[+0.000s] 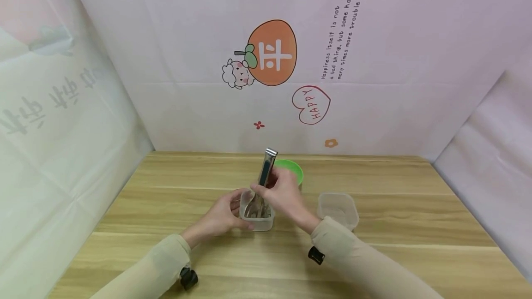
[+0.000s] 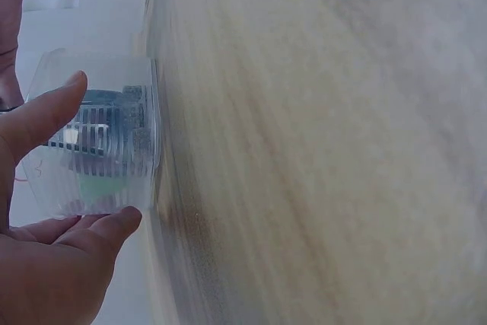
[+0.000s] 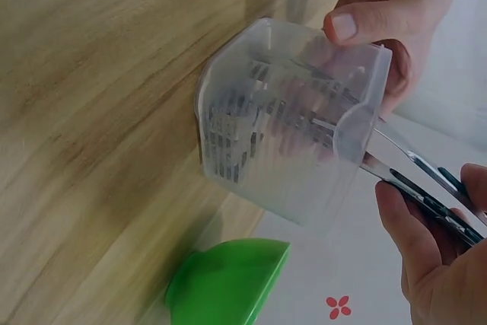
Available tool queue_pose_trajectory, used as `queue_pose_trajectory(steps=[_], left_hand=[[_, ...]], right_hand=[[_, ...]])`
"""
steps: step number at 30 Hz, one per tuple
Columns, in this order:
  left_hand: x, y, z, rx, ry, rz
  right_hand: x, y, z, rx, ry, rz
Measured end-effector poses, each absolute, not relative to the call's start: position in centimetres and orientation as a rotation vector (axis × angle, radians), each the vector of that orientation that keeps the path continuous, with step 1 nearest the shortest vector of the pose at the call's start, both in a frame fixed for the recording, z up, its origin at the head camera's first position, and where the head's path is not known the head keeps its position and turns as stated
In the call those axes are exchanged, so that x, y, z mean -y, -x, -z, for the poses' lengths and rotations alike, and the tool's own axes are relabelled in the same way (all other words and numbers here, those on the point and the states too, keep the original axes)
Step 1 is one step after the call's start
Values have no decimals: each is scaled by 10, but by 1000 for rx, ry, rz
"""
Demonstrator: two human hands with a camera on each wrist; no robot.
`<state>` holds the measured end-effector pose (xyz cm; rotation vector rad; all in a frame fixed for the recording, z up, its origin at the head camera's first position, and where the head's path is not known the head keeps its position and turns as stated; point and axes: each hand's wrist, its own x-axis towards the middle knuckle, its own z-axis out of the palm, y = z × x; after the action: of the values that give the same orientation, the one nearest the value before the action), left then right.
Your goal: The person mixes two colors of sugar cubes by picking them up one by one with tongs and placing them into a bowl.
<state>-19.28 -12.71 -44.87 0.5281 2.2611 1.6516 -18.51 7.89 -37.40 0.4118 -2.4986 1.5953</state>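
My right hand [image 1: 282, 193] grips a pair of metal tongs [image 1: 266, 170] with dark green handle insets. The tongs stand steeply, their tips down inside a clear plastic container [image 1: 262, 224]. Small greyish pieces [image 3: 226, 131] show through its slotted inner part, near the bottom. From the left side, my left hand [image 1: 222, 213] holds the container between thumb and fingers. In the left wrist view its thumb [image 2: 49, 116] lies across one wall and the fingers reach round another. The container sits upright on the table.
A green bowl [image 1: 294, 166] stands just behind my right hand, partly covered by it. To the right, another clear plastic container [image 1: 351, 211] sits on the wooden table [image 1: 407, 206]. Printed white cloth [image 1: 187, 119] rises behind the table and at both sides.
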Motion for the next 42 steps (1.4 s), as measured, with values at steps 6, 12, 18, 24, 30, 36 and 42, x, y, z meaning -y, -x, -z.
queue_pose_trajectory(steps=[6,12,18,24,30,36,42], left_hand=[[127,192,448,-2240,-558,-1648],[128,192,446,-2235,-552,-1652],[127,191,445,-2242,-541,-1653],[126,190,444,-2268,-519,-1633],[126,190,444,-2267,-521,-1636],[126,190,445,-2253,-497,-1650],[126,190,445,-2246,-509,-1669]], right_hand=[[-74,182,377,2513,-445,-1570],[-73,182,379,2499,-465,-1538],[-76,181,378,2476,-422,-1578],[-85,183,365,2349,-394,-1662],[-102,189,347,2225,-341,-1779],[-119,197,335,2125,-272,-1893],[-136,210,331,2083,-213,-1836]])
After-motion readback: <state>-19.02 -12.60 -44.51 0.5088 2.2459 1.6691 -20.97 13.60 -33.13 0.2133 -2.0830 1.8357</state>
